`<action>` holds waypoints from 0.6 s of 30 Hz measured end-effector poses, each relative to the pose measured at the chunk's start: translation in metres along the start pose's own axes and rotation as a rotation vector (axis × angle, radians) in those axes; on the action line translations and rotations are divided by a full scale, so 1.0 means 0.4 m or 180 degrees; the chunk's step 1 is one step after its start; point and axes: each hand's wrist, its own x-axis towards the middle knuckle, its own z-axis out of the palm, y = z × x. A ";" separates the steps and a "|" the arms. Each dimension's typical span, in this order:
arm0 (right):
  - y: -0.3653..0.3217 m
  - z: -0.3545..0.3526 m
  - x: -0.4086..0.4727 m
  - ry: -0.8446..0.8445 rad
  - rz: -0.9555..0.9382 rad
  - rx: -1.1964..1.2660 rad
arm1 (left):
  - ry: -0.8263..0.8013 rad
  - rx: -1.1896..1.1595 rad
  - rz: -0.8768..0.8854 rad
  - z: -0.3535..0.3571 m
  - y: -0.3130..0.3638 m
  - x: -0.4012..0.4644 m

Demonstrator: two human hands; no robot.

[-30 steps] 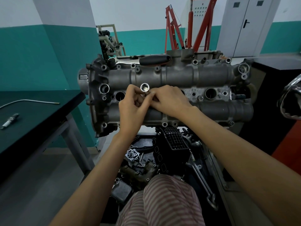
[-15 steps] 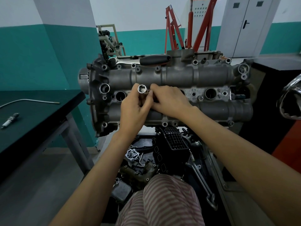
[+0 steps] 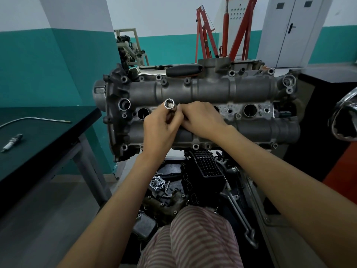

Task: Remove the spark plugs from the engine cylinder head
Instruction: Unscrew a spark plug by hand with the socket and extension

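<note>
The grey cylinder head stands in front of me with a row of open plug wells. My left hand grips a shiny socket, its open end facing me, in front of the second well. My right hand lies just right of it, fingertips pinching at the socket's shaft below the mouth; what they hold is hidden. One spark plug lies on the dark bench at the left.
A black-handled ratchet rests on top of the engine. The dark bench also bears a bent metal rod. Loose engine parts fill the space below the head. A red hoist stands behind.
The socket in my left hand has shifted slightly left and tilted, and my left fingers have wrapped further round it. My right hand stays beside it.
</note>
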 end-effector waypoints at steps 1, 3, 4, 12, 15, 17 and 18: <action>0.000 0.000 0.001 -0.0018 -0.0010 -0.0007 | -0.0002 -0.0014 -0.0004 0.000 0.002 0.000; 0.001 0.003 0.002 -0.0067 -0.0025 -0.0034 | 0.0000 -0.0059 -0.0015 -0.001 0.004 0.000; 0.001 0.004 0.003 -0.0091 -0.0029 -0.0052 | 0.0011 -0.0067 -0.0012 -0.001 0.004 0.000; 0.001 0.003 0.003 -0.0111 0.0020 -0.0111 | 0.0055 0.0029 0.0026 -0.003 0.005 0.002; -0.001 0.001 0.001 -0.0069 0.0103 -0.0054 | 0.0023 0.0050 0.0076 -0.004 0.008 0.001; 0.000 0.000 0.000 -0.0135 0.0132 -0.0019 | 0.0015 0.0057 0.0003 -0.006 0.010 0.000; 0.000 -0.001 -0.001 -0.0171 0.0142 -0.0009 | -0.0017 0.0065 -0.0037 -0.006 0.010 0.000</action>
